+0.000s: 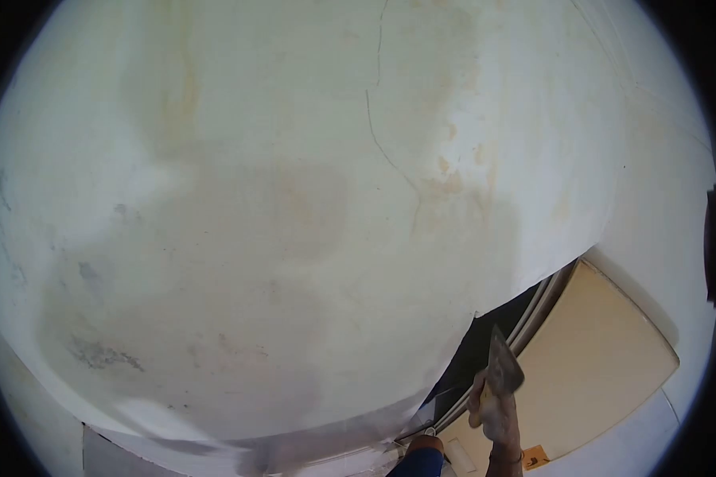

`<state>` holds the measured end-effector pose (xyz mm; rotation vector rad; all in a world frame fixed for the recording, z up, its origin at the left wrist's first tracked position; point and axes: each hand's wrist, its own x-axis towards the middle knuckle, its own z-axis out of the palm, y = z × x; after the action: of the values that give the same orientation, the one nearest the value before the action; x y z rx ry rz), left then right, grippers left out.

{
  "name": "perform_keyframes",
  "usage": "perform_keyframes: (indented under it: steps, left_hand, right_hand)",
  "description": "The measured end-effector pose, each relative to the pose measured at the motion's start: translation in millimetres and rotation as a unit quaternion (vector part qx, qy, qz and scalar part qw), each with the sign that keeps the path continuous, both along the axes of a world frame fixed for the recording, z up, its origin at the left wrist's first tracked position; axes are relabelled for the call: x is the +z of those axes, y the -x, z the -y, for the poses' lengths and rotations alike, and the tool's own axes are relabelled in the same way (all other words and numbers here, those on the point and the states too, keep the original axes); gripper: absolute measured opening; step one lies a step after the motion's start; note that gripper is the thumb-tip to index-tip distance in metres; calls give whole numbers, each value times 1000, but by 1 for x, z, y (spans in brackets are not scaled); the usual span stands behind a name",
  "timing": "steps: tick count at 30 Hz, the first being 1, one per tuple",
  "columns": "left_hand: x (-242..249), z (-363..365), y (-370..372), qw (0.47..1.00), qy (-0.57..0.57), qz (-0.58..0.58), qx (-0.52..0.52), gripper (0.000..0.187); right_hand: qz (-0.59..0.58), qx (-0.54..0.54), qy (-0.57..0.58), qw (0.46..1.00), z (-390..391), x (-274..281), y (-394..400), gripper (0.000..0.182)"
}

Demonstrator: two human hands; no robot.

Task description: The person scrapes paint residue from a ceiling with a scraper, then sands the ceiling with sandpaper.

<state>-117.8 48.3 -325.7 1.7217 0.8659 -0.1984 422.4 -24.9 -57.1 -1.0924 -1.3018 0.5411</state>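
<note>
My right hand (493, 409) shows at the lower right, raised and closed around the handle of a flat-bladed scraper (503, 366), whose worn blade points up toward the edge of a plastered wall (294, 199). The blade is a little apart from the wall's lower right edge. A blue sleeve or knee (418, 463) shows at the bottom edge. My left hand is out of view.
The pale wall has a thin crack (390, 155) running down its middle, yellowish stains (453, 171) and grey scuffed patches (103, 354). A dark gap with a metal frame (525, 318) and a cream panel (605, 358) lie at the lower right.
</note>
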Motion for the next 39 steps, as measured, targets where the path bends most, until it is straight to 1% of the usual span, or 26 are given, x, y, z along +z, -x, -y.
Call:
perform_keyframes:
  steps: [4, 6, 7, 8, 10, 11, 13, 14, 15, 16, 18, 19, 20, 21, 22, 23, 24, 25, 27, 28, 30, 32, 34, 36, 38, 39]
  left_hand:
    - [28, 22, -8, 1000, 18, -12, -22, 50]
    - [35, 57, -11, 1000, 30, -8, 2, 51]
    - [38, 72, -13, 999, 31, -2, 22, 51]
    - [43, 86, -14, 999, 29, 2, 43, 52]
    - [55, 110, -13, 996, 28, 7, 81, 52]
    - [59, 120, -13, 995, 27, 11, 96, 53]
    - [73, 145, -14, 991, 32, 16, 126, 53]
    - [130, 135, -37, 987, -61, -72, 127, 59]
    - [175, 129, -52, 972, -70, -115, 191, 63]
    - [202, 123, -52, 969, -53, -7, 241, 67]
    - [233, 121, -52, 944, -158, 47, 285, 73]
    - [250, 123, -56, 919, -167, 47, 355, 76]
    - [258, 127, -56, 873, -174, 106, 443, 79]
    - [274, 133, -56, 828, -204, 104, 511, 78]
    - [281, 134, -58, 755, -315, 88, 568, 75]
    - [279, 132, -54, 678, -387, 163, 603, 68]
    - [274, 126, -49, 589, -454, 236, 625, 60]
    - [275, 123, -47, 584, -455, 232, 631, 60]
    - [286, 115, -44, 401, -555, 290, 669, 44]
    - [293, 109, -40, 391, -558, 288, 673, 44]
    - [319, 99, -32, 282, -652, 249, 658, 38]
    - [357, 87, -35, 265, -672, 232, 651, 38]
    - [385, 54, -30, 186, -725, 245, 616, 35]
    - [428, 47, -40, 277, -695, 189, 636, 36]
    - [449, 19, -21, 348, -768, 93, 530, 44]
    - [467, 13, -33, 332, -795, 52, 505, 47]
  right_hand:
    - [40, -52, -42, 997, -23, 34, 8, 54]
    - [132, -84, -121, 980, -39, 34, 6, 52]
    - [136, -81, -102, 982, -34, 41, 9, 59]
    - [156, -85, -140, 974, -32, 61, 24, 72]
    - [211, -47, -139, 966, -23, 82, 41, 79]
    - [258, -68, -224, 937, -31, 83, 47, 79]
    - [273, -33, -236, 932, -36, 87, 59, 77]
    - [288, -21, -241, 926, -37, 90, 64, 76]
    - [281, -12, -210, 936, -37, 91, 74, 92]
    - [279, 4, -214, 936, -37, 94, 85, 92]
    - [282, 87, -227, 928, -34, 99, 106, 80]
    - [308, 119, -273, 904, -38, 98, 115, 68]
    - [305, 153, -234, 910, -36, 100, 125, 59]
    - [327, 156, -271, 892, -40, 102, 138, 59]
    - [345, 158, -309, 872, -47, 104, 152, 66]
    - [340, 168, -312, 871, -51, 105, 166, 66]
    - [332, 179, -315, 871, -54, 107, 179, 65]
    - [324, 190, -316, 871, -55, 107, 190, 65]
    - [316, 231, -297, 871, -57, 108, 209, 63]
    - [311, 264, -278, 869, -59, 109, 217, 61]
    - [330, 254, -309, 855, -64, 104, 228, 61]
    - [318, 274, -311, 853, -66, 103, 235, 60]
    - [310, 275, -318, 853, -67, 104, 237, 60]
    - [301, 272, -323, 855, -70, 103, 235, 59]
    - [281, 238, -367, 854, -77, 101, 229, 56]
    - [280, 234, -369, 855, -76, 100, 225, 56]
